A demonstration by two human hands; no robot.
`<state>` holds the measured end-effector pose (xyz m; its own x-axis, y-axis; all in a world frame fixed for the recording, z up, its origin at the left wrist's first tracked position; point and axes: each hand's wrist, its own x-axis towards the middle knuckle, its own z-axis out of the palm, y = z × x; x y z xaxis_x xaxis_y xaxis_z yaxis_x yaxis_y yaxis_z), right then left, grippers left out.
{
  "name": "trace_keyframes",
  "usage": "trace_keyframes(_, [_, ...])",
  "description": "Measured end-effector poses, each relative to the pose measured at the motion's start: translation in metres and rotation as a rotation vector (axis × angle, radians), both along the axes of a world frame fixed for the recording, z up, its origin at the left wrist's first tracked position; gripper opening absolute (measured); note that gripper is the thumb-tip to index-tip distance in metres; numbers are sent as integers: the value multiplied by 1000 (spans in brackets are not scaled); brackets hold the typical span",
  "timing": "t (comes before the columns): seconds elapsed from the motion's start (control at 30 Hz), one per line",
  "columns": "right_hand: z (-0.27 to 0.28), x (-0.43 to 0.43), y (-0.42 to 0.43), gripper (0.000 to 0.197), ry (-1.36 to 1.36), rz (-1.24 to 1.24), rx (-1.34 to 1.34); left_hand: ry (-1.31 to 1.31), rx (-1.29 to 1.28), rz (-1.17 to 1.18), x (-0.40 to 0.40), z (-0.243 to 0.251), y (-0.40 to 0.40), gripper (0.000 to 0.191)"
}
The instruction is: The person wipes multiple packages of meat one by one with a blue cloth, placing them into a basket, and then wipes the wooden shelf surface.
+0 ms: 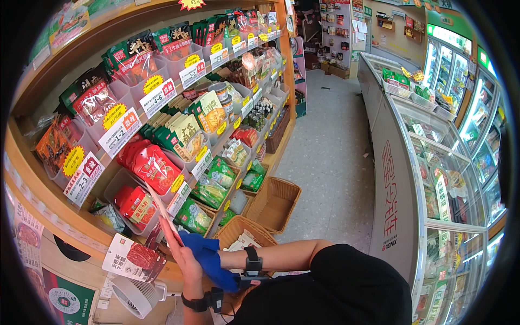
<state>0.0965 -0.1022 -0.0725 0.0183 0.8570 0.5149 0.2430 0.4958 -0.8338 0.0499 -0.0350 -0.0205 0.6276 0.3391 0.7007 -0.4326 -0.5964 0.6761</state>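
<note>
My left hand [186, 254] grips a thin flat card [163, 209], seen nearly edge-on, at the front of the lower shelf. A blue cloth [205, 254] lies against the card's right side and hangs down over my right hand, which it hides almost wholly. The right forearm reaches in from the right with a black strap at the wrist. Just beyond the card are red pouches [156, 168] and a plastic bin of red-lidded packs [138, 207]. Left of my left hand, a printed product card [136, 256] with a meat picture overlaps the shelf edge; its support is hidden.
Wooden shelving [290, 81] with bins and price cards rises ahead and left. A white fan [136, 294] stands low left. Wicker baskets [290, 207] sit at the shelf's foot. Past the tiled aisle [329, 134], glass-topped freezers [400, 183] line the right.
</note>
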Motion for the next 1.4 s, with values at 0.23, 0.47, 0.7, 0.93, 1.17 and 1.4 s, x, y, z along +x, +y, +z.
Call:
trace_keyframes(0.23, [8, 5, -6, 24, 335, -140, 20, 194, 68, 228, -5, -6, -1, 61])
trace_keyframes(0.47, [13, 42, -10, 23, 891, -287, 79, 408, 310, 375, -16, -24, -19, 56])
trace_keyframes(0.7, [-12, 76, -21, 17, 1187, -347, 72, 139, -241, 311, -46, -28, 9, 56])
trace_keyframes(0.93, [9, 71, -39, 17, 1134, -520, -67, 316, -677, -58, -62, -57, 29, 23])
trace_keyframes(1.17, [-10, 115, -44, 32, 1235, -295, 17, 492, -828, 40, -96, -96, 49, 24])
trace_keyframes(1.4, [-45, 135, -87, 40, 1146, -180, 91, 624, -969, 138, -131, -220, 76, 20])
